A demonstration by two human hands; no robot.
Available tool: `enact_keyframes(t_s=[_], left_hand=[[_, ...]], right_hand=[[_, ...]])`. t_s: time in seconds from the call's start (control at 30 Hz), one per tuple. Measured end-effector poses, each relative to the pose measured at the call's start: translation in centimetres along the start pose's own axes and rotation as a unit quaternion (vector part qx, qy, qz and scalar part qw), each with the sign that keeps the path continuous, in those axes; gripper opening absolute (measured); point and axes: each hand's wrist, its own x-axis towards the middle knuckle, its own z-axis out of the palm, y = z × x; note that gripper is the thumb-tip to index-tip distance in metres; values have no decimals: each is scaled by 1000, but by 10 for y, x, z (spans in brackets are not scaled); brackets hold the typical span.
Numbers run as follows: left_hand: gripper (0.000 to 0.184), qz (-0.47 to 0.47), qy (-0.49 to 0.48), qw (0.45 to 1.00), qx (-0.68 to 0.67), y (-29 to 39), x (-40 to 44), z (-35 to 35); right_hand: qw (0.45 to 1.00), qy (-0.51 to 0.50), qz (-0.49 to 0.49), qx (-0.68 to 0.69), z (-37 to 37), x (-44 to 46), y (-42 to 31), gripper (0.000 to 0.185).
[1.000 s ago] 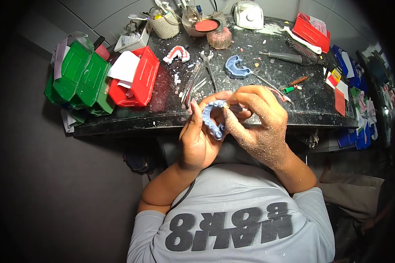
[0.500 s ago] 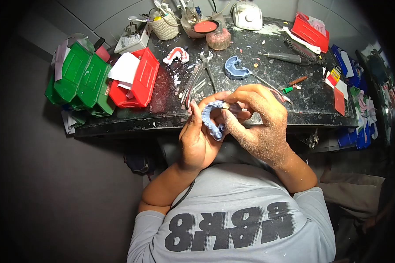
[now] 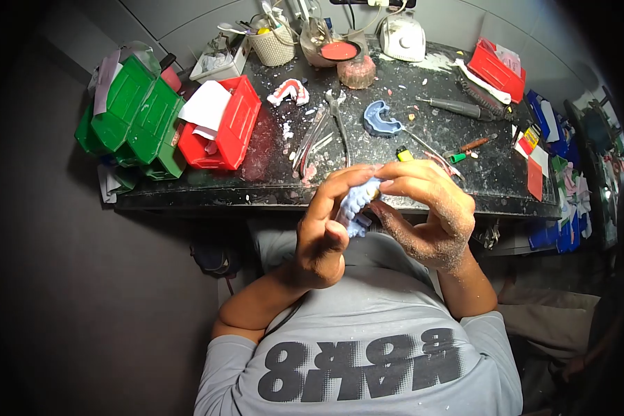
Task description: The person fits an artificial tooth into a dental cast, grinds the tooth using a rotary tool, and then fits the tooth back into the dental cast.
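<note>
A blue dental model with a row of teeth is held up in front of my chest, just off the bench's near edge. My left hand wraps its left side, index finger over the top and thumb below. Dusted with pale grit, my right hand is bent round the other end, fingertips at the upper edge and thumb beneath. A small cream-coloured tooth piece shows on the model near the right fingertips. The underside of the model is hidden.
On the black bench lie pliers, a blue horseshoe-shaped model, a red-and-white arch model and a grey handpiece. Red and green bins stand left; another red bin sits back right.
The dental model has tilted so its tooth row faces more side-on. Both hands have come lower and slightly right; my right thumb has moved off the top of the model.
</note>
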Motion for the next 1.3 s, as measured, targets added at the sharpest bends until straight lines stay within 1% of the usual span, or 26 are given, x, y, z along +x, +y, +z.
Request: enact_keyframes(t_s=[0.1, 0.33, 0.7, 0.83, 0.9, 1.13, 1.2, 1.3], left_hand=[[77, 70, -45, 996, 40, 1, 3, -2], [76, 78, -52, 994, 51, 1, 2, -4], [81, 41, -32, 999, 9, 2, -1, 0], [83, 42, -27, 999, 16, 5, 0, 2], [93, -4, 5, 997, 73, 10, 1, 4], [97, -23, 21, 999, 37, 5, -1, 4], [82, 39, -17, 999, 0, 0, -1, 1], [82, 60, -24, 997, 28, 0, -2, 2]], right_hand=[[1000, 4, -12, 2, 1, -1, 2, 36], [1000, 1, -18, -14, 2, 0, 1, 34], [1000, -2, -18, -18, 2, 0, 3, 35], [1000, -9, -12, -25, 0, 1, 0, 34], [1000, -11, -9, -24, 0, 1, 0, 34], [1000, -18, -2, -25, -1, 2, -2, 34], [1000, -16, -1, -25, -1, 2, -3, 34], [1000, -10, -3, -16, -1, 2, -3, 35]])
